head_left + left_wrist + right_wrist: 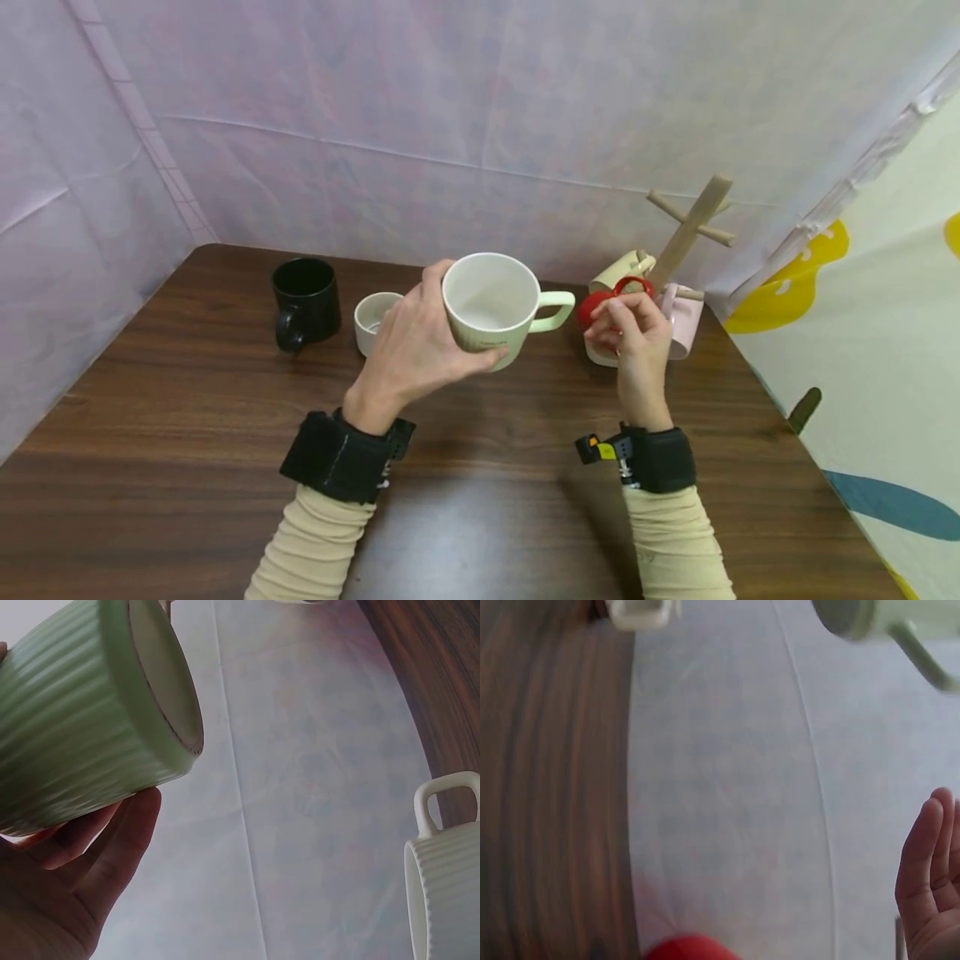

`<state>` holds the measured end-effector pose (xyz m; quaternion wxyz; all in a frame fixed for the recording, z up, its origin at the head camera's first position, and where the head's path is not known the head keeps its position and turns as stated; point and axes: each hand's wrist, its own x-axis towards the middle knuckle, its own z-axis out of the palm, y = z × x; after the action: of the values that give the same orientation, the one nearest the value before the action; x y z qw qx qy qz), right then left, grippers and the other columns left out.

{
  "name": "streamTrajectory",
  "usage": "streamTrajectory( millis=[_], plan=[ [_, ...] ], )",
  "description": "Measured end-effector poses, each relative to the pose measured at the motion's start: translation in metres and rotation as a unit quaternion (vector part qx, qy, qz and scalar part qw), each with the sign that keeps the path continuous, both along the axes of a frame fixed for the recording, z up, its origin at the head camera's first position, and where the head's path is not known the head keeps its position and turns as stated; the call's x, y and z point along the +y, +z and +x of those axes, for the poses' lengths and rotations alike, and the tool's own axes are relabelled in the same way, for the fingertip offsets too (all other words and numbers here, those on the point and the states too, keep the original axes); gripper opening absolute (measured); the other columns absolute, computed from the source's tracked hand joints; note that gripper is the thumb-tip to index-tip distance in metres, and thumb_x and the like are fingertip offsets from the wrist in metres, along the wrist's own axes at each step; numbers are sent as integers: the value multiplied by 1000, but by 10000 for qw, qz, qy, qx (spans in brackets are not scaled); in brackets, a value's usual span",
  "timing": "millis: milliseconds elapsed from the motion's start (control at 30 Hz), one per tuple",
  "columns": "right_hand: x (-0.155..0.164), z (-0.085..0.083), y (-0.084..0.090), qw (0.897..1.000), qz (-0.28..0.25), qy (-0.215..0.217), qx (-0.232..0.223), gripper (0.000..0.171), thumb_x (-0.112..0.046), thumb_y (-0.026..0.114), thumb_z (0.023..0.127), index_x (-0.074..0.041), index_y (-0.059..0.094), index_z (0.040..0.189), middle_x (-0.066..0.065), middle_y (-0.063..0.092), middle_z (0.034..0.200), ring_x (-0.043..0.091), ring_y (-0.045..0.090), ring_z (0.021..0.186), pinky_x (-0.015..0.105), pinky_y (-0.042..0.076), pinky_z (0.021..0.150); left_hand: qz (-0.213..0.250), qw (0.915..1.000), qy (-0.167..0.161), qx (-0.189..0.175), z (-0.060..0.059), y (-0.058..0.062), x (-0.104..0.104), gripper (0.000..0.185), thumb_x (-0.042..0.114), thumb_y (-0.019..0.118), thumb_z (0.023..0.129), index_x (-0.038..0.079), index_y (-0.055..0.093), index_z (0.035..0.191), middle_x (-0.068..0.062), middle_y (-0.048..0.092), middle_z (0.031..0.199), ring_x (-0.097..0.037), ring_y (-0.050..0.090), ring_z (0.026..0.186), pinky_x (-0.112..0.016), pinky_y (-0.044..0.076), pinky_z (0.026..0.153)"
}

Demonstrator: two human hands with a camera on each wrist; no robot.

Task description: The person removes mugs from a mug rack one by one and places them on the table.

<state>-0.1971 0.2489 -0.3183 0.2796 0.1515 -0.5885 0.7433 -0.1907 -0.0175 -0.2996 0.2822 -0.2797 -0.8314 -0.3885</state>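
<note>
My left hand [416, 350] grips a pale green ribbed mug [487, 304] around its body, raised above the table and tilted so its inside faces me. The mug's handle points right. In the left wrist view the mug's base [169, 675] and ribbed side show, with fingers under it. My right hand [641, 346] is raised at the right with its fingers loosely bent and nothing visible in them. It stands in front of a red mug [590, 310], which it partly hides, by a wooden mug tree [688, 225].
A cream mug [613, 272] and a pink mug [687, 323] are at the mug tree; a white item [600, 357] shows below the red mug. At the left stand a black mug [317, 304] and a white ribbed mug [365, 323], partly behind my left hand. Cloth walls [420, 100] border the table.
</note>
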Motion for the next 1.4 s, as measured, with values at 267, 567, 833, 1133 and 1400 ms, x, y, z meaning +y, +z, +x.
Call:
streamTrajectory(
  millis=[267, 567, 833, 1133, 1400],
  plan=[
    [25, 0, 8, 9962, -352, -786, 162, 19, 7, 56, 98, 1, 63, 82, 11, 67, 77, 17, 62, 52, 26, 56, 54, 160, 9998, 26, -134, -2, -2, 1, 101, 38, 95, 63, -4, 42, 138, -23, 64, 116, -35, 66, 100, -45, 57, 75],
    [31, -1, 10, 9938, -678, -857, 184, 18, 10, 54, 98, 2, 58, 83, 14, 66, 75, 19, 62, 51, 28, 56, 52, 244, 9995, 30, -196, -6, -7, 2, 100, 34, 95, 63, -5, 42, 138, -24, 62, 118, -36, 65, 102, -46, 56, 77],
    [36, -2, 10, 9932, -658, -943, 204, 17, 8, 54, 99, 0, 61, 85, 14, 65, 75, 20, 63, 50, 28, 56, 52, 414, 9984, -6, -385, -11, -11, 6, 102, 32, 96, 63, -7, 40, 139, -25, 58, 123, -36, 62, 107, -48, 55, 82],
    [44, 1, 4, 9919, -738, -1022, 179, 12, 5, 58, 99, 3, 63, 88, 13, 67, 75, 19, 64, 50, 28, 56, 52, 245, 9967, -36, -777, -17, -21, 14, 99, 32, 95, 63, -6, 41, 137, -23, 58, 124, -36, 61, 109, -46, 55, 82],
    [47, 0, 5, 9901, -789, -1143, 199, 14, 6, 56, 99, 3, 64, 88, 14, 67, 74, 19, 62, 49, 28, 56, 50, 223, 9958, -37, -887, -21, -28, 15, 98, 31, 94, 63, -6, 41, 136, -24, 58, 122, -36, 61, 108, -46, 55, 83]
  ],
)
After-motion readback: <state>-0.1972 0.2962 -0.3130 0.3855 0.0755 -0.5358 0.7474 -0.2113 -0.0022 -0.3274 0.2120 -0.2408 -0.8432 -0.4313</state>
